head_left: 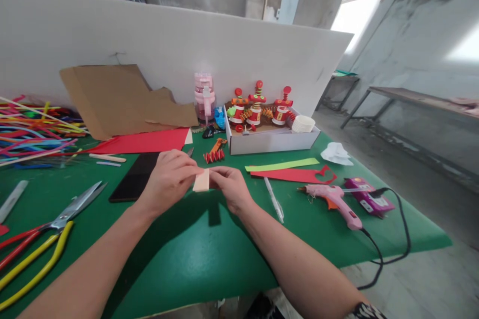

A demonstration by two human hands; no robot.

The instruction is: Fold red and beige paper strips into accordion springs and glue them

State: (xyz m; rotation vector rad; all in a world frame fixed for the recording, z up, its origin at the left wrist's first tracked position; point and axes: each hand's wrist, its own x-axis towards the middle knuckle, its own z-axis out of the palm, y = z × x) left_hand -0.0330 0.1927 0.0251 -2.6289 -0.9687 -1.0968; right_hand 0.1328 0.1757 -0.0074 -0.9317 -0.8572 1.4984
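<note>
Above the middle of the green table, my left hand (170,179) and my right hand (230,187) pinch a small pale folded paper strip (202,181) between them. Its lower end hangs free, and my fingertips cover its sides. Just beyond the strip lie a red accordion-folded paper piece (214,156) and an orange one (219,144). A dark tablet-like slab (135,179) lies partly behind my left hand. To the right of my right hand are a light-green paper strip (282,164), a red paper piece (292,175) and a white pen (274,200).
Scissors (77,207) and yellow-handled pliers or shears (56,254) lie at left, near colourful pipe cleaners (37,129). A pink glue gun (333,197) with a cord lies right. Behind stand a white box (275,143) of red paper figures and a pink bottle (204,97).
</note>
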